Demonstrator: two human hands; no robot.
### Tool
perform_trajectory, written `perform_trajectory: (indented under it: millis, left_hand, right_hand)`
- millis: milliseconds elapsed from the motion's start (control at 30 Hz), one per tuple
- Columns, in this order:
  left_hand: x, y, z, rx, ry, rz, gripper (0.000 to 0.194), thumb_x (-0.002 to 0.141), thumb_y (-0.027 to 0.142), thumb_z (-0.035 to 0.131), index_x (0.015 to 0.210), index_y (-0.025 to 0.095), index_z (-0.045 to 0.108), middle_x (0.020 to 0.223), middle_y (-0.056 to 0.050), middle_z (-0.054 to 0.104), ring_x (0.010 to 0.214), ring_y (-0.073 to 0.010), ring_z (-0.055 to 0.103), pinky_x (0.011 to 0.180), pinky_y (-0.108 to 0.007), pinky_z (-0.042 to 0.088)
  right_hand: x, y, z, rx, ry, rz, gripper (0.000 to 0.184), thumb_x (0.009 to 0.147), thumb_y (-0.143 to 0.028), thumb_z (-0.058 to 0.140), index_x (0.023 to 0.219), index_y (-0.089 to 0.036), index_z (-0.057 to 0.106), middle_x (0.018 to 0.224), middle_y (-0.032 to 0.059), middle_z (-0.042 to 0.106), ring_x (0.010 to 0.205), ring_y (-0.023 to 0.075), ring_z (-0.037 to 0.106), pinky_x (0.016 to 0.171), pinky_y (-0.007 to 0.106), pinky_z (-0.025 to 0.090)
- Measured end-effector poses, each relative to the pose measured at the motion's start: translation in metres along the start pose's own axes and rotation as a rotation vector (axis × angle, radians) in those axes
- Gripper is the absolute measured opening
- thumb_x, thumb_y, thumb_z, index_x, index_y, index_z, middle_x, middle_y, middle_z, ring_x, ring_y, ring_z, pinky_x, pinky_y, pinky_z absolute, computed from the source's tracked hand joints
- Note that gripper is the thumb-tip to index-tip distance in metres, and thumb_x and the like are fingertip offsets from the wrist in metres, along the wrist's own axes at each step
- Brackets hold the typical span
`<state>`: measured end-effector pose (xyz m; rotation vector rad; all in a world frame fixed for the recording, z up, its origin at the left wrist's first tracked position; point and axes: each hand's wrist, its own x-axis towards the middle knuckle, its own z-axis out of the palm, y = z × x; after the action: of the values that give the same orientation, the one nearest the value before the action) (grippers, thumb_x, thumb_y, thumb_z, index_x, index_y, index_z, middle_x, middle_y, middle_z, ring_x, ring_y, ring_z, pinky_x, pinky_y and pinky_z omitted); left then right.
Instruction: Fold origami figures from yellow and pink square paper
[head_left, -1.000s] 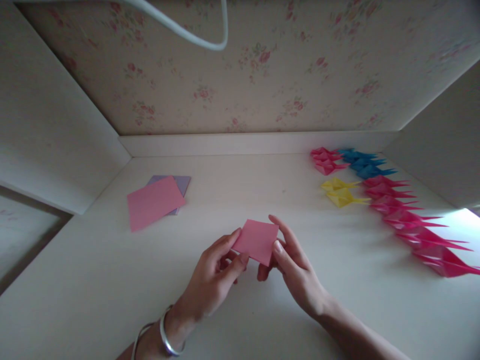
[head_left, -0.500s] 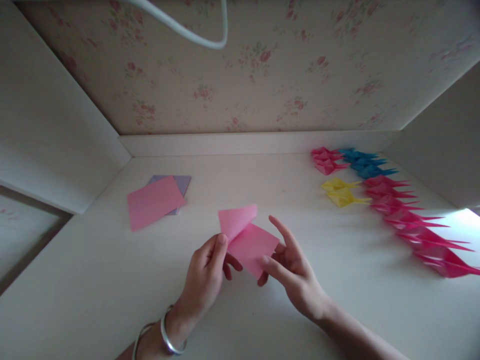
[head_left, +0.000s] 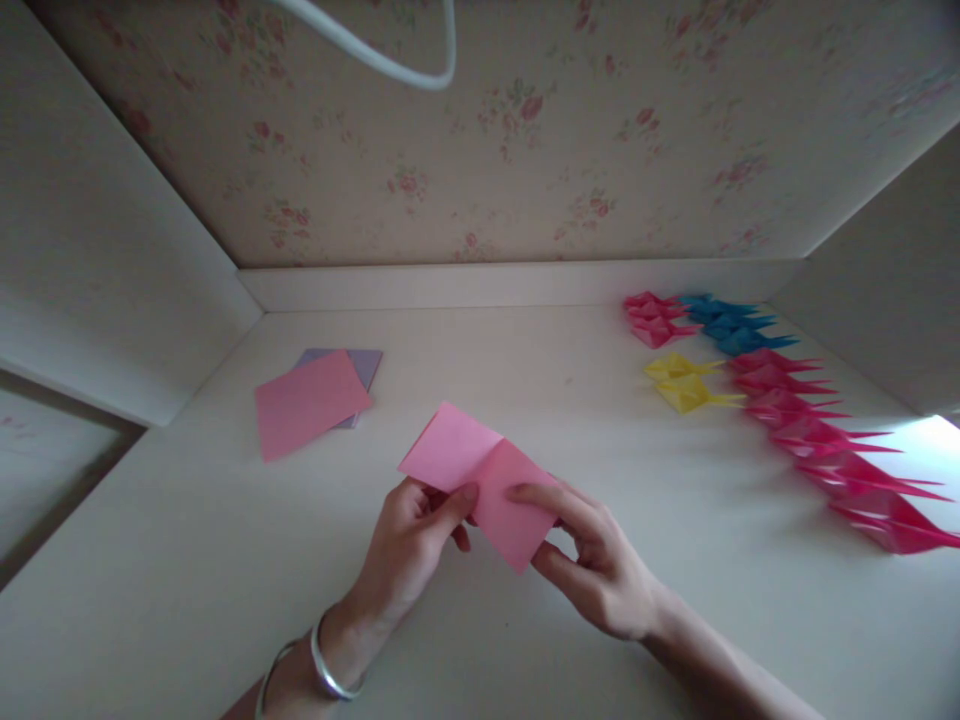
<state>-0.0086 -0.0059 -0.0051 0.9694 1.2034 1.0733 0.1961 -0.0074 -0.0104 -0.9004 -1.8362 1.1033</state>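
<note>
Between my hands is a sheet of pink origami paper [head_left: 516, 525], with a crease running across its middle and the left part lying spread out. My left hand [head_left: 420, 525] grips it at the lower middle, thumb on top and fingers partly hidden underneath. On the right part, my right hand [head_left: 592, 550] rests its index finger on the surface, while the thumb is at the lower right edge; the other fingers are mostly hidden. A silver bangle circles my left wrist.
A loose pink sheet [head_left: 307, 405] lies over purple sheets [head_left: 366, 366] at the left. Along the right stand several folded paper cranes: dark pink [head_left: 840, 465], blue [head_left: 739, 328], and two yellow [head_left: 684, 388]. A white cable [head_left: 390, 70] hangs before the floral wall.
The paper's raised left flap has opened out flat to the left. My right index finger has come down from the air onto the paper, and my left thumb has shifted toward the crease.
</note>
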Motion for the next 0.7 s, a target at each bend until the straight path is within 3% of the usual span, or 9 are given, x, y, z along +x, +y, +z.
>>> perform_trajectory:
  millis: [133,200,300,500,700]
  left_hand:
    - [0.001,-0.002,-0.002,0.018,0.026,-0.003,0.023,0.083,0.034,0.072,0.075,0.012,0.070,0.066,-0.003,0.066,0.056,-0.0117,0.057,0.049,-0.020,0.048]
    - [0.001,-0.003,-0.003,0.054,0.029,0.011,0.023,0.083,0.034,0.072,0.074,0.012,0.070,0.066,-0.004,0.067,0.058,-0.0129,0.058,0.050,-0.021,0.048]
    - [0.001,-0.004,-0.003,0.095,0.024,0.021,0.024,0.083,0.035,0.072,0.075,0.013,0.070,0.068,-0.004,0.068,0.059,-0.0135,0.060,0.052,-0.022,0.049]
    - [-0.001,-0.003,-0.001,0.096,-0.036,-0.040,0.022,0.084,0.036,0.072,0.082,0.013,0.073,0.074,-0.005,0.071,0.061,-0.0139,0.063,0.056,-0.023,0.051]
    - [-0.004,0.006,0.002,0.050,-0.137,-0.084,0.021,0.085,0.033,0.071,0.090,0.013,0.077,0.079,-0.008,0.075,0.075,-0.0175,0.068,0.063,-0.022,0.054]
  right_hand:
    - [0.001,0.005,-0.008,-0.374,-0.048,-0.261,0.041,0.083,-0.016,0.067,0.122,-0.027,0.064,0.144,0.0139,0.043,0.122,0.0319,0.054,0.091,0.043,0.054]
    - [0.000,0.010,-0.011,-0.561,0.015,-0.383,0.033,0.084,-0.020,0.069,0.117,-0.027,0.068,0.148,0.0140,0.036,0.124,0.0341,0.053,0.090,0.046,0.055]
    - [-0.001,0.016,-0.012,-0.614,0.069,-0.442,0.023,0.086,-0.021,0.069,0.108,-0.024,0.071,0.148,0.0139,0.036,0.124,0.0331,0.054,0.090,0.045,0.055]
    - [0.006,0.007,-0.003,-0.297,0.153,-0.257,0.007,0.089,-0.017,0.067,0.093,-0.020,0.072,0.125,0.0124,0.058,0.115,0.0252,0.060,0.092,0.037,0.054]
    - [0.010,0.004,-0.001,-0.003,0.216,0.075,0.010,0.089,-0.029,0.068,0.093,-0.022,0.074,0.119,0.0115,0.062,0.104,0.0232,0.065,0.072,0.027,0.057]
